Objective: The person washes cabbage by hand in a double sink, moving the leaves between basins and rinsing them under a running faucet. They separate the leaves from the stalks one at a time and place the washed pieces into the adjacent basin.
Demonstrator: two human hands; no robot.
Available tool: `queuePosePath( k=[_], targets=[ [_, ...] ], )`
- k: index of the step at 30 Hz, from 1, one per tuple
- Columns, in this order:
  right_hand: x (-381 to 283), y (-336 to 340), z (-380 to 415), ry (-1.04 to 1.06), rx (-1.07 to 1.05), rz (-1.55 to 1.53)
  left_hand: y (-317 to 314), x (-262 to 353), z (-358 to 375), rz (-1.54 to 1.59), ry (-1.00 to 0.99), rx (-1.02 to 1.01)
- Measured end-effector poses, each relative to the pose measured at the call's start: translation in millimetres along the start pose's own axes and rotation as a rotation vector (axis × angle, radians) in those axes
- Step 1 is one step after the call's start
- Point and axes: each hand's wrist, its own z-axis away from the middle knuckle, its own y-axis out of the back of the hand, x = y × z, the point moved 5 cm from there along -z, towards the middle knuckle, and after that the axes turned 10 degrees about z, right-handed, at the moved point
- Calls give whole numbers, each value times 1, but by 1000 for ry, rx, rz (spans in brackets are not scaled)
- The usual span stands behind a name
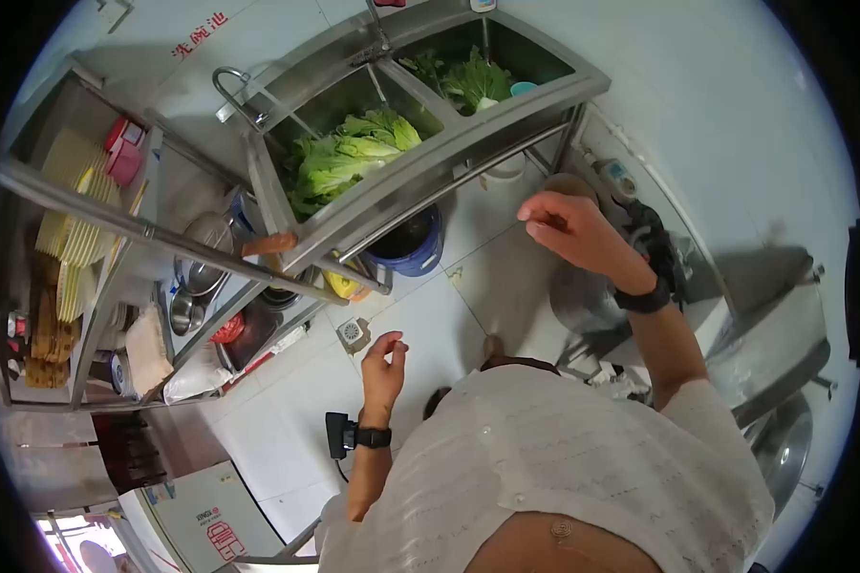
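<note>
My left hand (384,363) hangs in the air over the tiled floor, fingers loosely curled and holding nothing, a black band on its wrist. My right hand (571,229) is raised near the front corner of the steel double sink (420,172), fingers bent, nothing visibly in it; a black watch sits on that wrist. The near sink basin holds leafy green cabbage (344,158). The far basin holds more greens (473,81). Neither hand touches the sink.
A blue bucket (413,244) stands under the sink. A steel shelf rack (96,239) at left carries yellow trays, bowls and pots. A floor drain (352,331) lies in the white tiles. Large steel pots (784,439) stand at right.
</note>
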Motion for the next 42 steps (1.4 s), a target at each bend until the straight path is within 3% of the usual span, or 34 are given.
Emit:
queuePosePath(
  k=[2, 3, 12, 15, 17, 19, 23, 26, 28, 29, 32, 34, 36, 37, 39, 42],
  targets=[
    [1, -9, -7, 12, -17, -95, 15, 4, 4, -18, -80, 64],
    [45, 22, -73, -72, -92, -34, -30, 0, -58, 76, 4, 41],
    [107, -8, -248, -127, -223, -85, -21, -7, -230, 33, -129, -29],
    [105, -48, -310, -22, -297, -51, -10, 12, -282, 84, -157, 26],
    [124, -89, -359, 179, -391, 91, -9, 15, -306, 89, -136, 7],
    [154, -131, -400, 138, -425, 175, -12, 12, -325, 202, -31, -26],
    [234, -225, -437, -36, -615, 405, -4, 13, -333, 99, -115, 48],
    [227, -190, -443, -74, -743, 357, 12, -3, -327, 142, 24, 153],
    [231, -152, -467, 126, -566, 47, 27, -14, -321, 157, 118, 295],
    [245, -128, -481, 62, -685, 133, 31, -21, -313, 174, 148, 372],
    [303, -34, -507, -279, -667, 42, 27, -29, -306, 192, 213, 467],
    [366, 17, -507, -484, -521, 56, 15, -29, -312, 170, 257, 492],
    [453, 31, -500, -583, -875, 661, 3, -30, -317, 155, 305, 520],
    [492, 32, -489, -585, -885, 649, -2, -30, -322, 144, 315, 518],
    [539, 15, -468, -110, -1113, 1024, -10, -22, -328, -107, 240, 447],
    [580, -1, -447, -283, -1023, 996, -14, -22, -329, -47, 383, 501]
  ],
)
